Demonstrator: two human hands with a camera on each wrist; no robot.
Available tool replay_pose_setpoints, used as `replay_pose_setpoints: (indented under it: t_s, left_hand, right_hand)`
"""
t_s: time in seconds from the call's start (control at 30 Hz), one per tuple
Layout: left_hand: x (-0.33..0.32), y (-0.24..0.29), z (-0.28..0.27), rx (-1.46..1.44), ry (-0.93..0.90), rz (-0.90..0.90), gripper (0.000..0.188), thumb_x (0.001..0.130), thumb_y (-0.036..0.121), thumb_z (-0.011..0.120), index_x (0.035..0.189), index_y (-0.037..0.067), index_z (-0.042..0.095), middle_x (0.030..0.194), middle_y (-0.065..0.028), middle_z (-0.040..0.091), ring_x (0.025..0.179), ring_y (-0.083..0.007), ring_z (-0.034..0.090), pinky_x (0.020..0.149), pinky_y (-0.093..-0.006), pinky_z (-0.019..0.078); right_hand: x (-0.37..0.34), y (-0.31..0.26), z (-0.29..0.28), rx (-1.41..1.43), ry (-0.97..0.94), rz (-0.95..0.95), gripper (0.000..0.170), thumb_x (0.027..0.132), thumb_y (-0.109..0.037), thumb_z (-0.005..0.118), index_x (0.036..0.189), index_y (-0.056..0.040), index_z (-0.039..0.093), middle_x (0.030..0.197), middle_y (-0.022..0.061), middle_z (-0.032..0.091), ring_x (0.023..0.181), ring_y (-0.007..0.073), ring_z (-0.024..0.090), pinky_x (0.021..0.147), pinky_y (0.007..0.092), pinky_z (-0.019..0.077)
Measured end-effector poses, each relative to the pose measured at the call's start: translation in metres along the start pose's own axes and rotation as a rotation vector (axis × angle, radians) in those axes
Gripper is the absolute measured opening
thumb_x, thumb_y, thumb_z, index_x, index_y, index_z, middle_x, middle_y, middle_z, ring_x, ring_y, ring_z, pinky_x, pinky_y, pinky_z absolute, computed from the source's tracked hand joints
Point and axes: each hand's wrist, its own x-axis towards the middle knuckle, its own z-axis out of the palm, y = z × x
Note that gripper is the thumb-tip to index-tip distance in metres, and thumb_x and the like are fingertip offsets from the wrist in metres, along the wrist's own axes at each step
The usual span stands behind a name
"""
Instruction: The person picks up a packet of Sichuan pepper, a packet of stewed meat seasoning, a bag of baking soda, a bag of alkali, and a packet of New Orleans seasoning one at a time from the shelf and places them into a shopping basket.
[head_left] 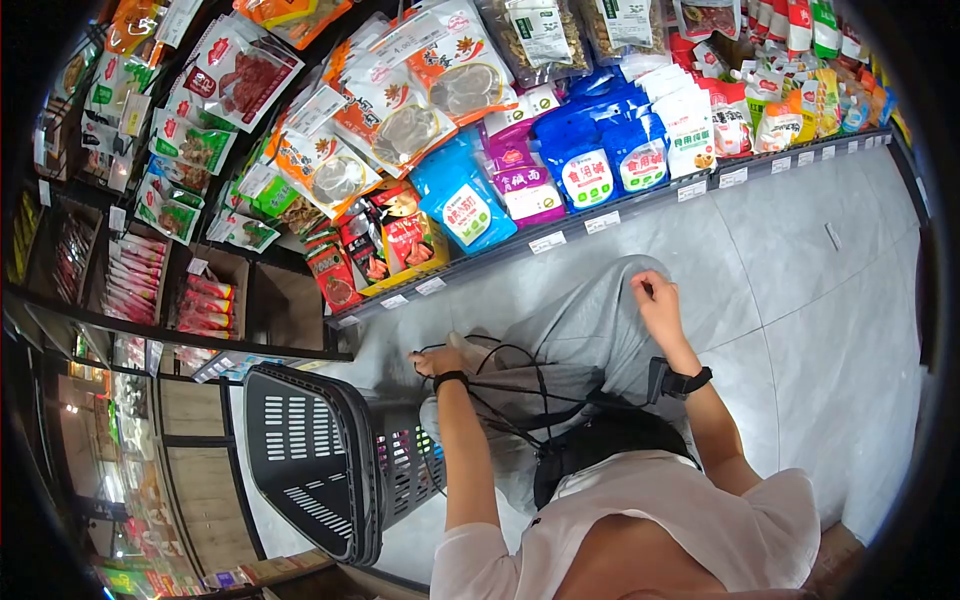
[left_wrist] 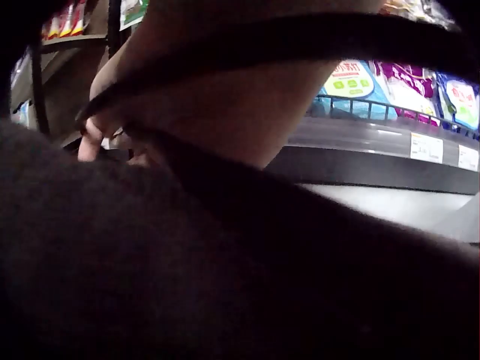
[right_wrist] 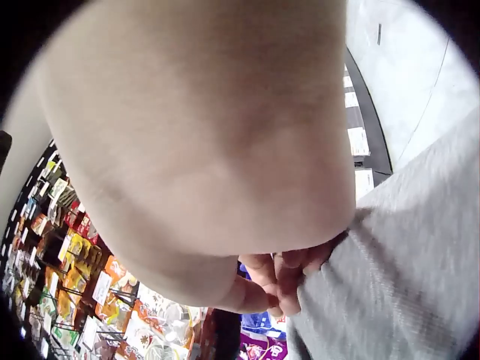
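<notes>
My left hand [head_left: 437, 360] has its fingers curled around a black cord [head_left: 520, 388], a narrow grip just to the right of the dark shopping basket [head_left: 358, 440] in the head view. I cannot tell from the left wrist view how tightly it holds, as a dark strap and sleeve-like blur cover most of it. The cord runs in loops from that hand, away from the basket toward a black bag [head_left: 610, 435] at the waist. My right hand [head_left: 657, 300] is farther from the basket, beyond the cord; its fingers are loosely curled, thumb near the fingertips, beside the grey trousers [head_left: 600, 310] at the bent knee, and I see nothing held in it. Past the basket and ahead of both hands runs the shelf edge [head_left: 520, 243], with purple packets [head_left: 527, 190] and blue packets [head_left: 585, 178] standing behind it. Grey tiled floor [head_left: 810, 270] spreads well to the basket's right.
</notes>
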Motion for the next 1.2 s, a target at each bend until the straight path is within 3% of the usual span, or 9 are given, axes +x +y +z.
replay_pose_setpoints:
  t_s: [0.07, 0.17, 0.27, 0.4, 0.5, 0.67, 0.97, 1.07, 1.2]
  left_hand:
    - [0.023, -0.005, 0.031, -0.001, 0.061, -0.061, 0.052, 0.080, 0.046, 0.050, 0.119, 0.011, 0.053, 0.130, -0.0142, 0.041, 0.116, -0.0216, 0.042, 0.092, -0.0425, 0.0351]
    - [0.061, -0.035, 0.033, -0.159, -0.305, 0.362, 0.058, 0.066, 0.046, 0.064, 0.104, 0.001, 0.060, 0.117, -0.0163, 0.053, 0.105, -0.0312, 0.052, 0.086, -0.0377, 0.0412]
    - [0.047, -0.037, -0.012, -0.030, -0.459, 0.347, 0.046, 0.066, 0.035, 0.065, 0.099, 0.004, 0.063, 0.100, -0.0147, 0.062, 0.092, -0.0302, 0.060, 0.076, -0.0421, 0.0457]
    - [0.025, -0.049, -0.040, -0.371, -0.444, 0.263, 0.035, 0.068, 0.019, 0.058, 0.094, -0.004, 0.061, 0.096, -0.0177, 0.061, 0.084, -0.0286, 0.061, 0.069, -0.0404, 0.0460]
    - [0.017, -0.061, -0.024, -0.932, -0.292, 0.216, 0.020, 0.067, 0.009, 0.050, 0.072, -0.009, 0.058, 0.057, -0.0162, 0.051, 0.049, -0.0234, 0.048, 0.044, -0.0381, 0.0338]
    - [-0.002, -0.075, -0.031, -0.840, -0.357, 0.300, 0.018, 0.070, 0.013, 0.052, 0.077, -0.004, 0.055, 0.073, -0.0111, 0.053, 0.061, -0.0207, 0.050, 0.054, -0.0361, 0.0389]
    - [-0.026, -0.100, -0.055, -1.615, -0.272, 0.382, 0.016, 0.073, 0.005, 0.055, 0.088, -0.001, 0.055, 0.077, -0.0034, 0.050, 0.066, -0.0128, 0.045, 0.058, -0.0249, 0.0405]
    - [-0.034, -0.107, -0.058, -1.550, -0.268, 0.576, 0.028, 0.076, 0.003, 0.046, 0.100, -0.009, 0.054, 0.069, -0.0044, 0.052, 0.056, -0.0117, 0.045, 0.049, -0.0221, 0.0351]
    - [-0.071, -0.130, -0.072, -1.391, -0.392, 0.608, 0.037, 0.075, 0.003, 0.051, 0.109, -0.012, 0.050, 0.068, -0.0026, 0.051, 0.055, -0.0097, 0.043, 0.050, -0.0214, 0.0341]
  right_hand:
    - [0.003, 0.001, 0.003, -0.004, 0.014, 0.002, 0.007, 0.077, -0.008, 0.055, 0.076, -0.0018, 0.058, 0.072, 0.0106, 0.060, 0.061, 0.0241, 0.057, 0.061, 0.0316, 0.0423]
    - [0.005, 0.001, 0.005, -0.006, 0.012, 0.016, 0.007, 0.076, -0.008, 0.055, 0.075, -0.0022, 0.058, 0.070, 0.0102, 0.060, 0.061, 0.0236, 0.057, 0.061, 0.0316, 0.0426]
    - [0.007, 0.007, 0.005, -0.003, 0.004, 0.026, 0.009, 0.076, -0.010, 0.054, 0.076, -0.0021, 0.059, 0.069, 0.0104, 0.061, 0.062, 0.0231, 0.057, 0.061, 0.0308, 0.0431]
    - [0.008, 0.019, 0.000, 0.094, -0.049, 0.095, 0.013, 0.077, -0.012, 0.054, 0.081, -0.0021, 0.061, 0.070, 0.0104, 0.061, 0.064, 0.0206, 0.058, 0.061, 0.0291, 0.0440]
    - [0.008, 0.028, -0.004, 0.161, -0.111, 0.124, 0.015, 0.078, -0.014, 0.054, 0.084, -0.0025, 0.062, 0.071, 0.0091, 0.061, 0.066, 0.0179, 0.058, 0.063, 0.0284, 0.0441]
    - [-0.003, 0.021, -0.018, 0.234, -0.187, 0.074, 0.015, 0.079, -0.013, 0.054, 0.086, -0.0021, 0.062, 0.074, 0.0075, 0.061, 0.068, 0.0157, 0.056, 0.063, 0.0272, 0.0435]
    - [-0.030, -0.055, -0.093, 0.617, -0.449, 0.198, 0.014, 0.083, -0.011, 0.050, 0.089, -0.0031, 0.060, 0.082, 0.0027, 0.060, 0.072, 0.0073, 0.052, 0.064, 0.0204, 0.0407]
    - [-0.033, -0.059, -0.109, 0.638, -0.402, 0.208, 0.015, 0.084, -0.012, 0.048, 0.088, -0.0039, 0.060, 0.080, 0.0025, 0.060, 0.070, 0.0071, 0.051, 0.063, 0.0202, 0.0415]
    - [-0.038, -0.050, -0.121, 0.656, -0.348, 0.239, 0.014, 0.084, -0.012, 0.049, 0.087, -0.0043, 0.060, 0.078, 0.0019, 0.059, 0.065, 0.0074, 0.051, 0.060, 0.0208, 0.0423]
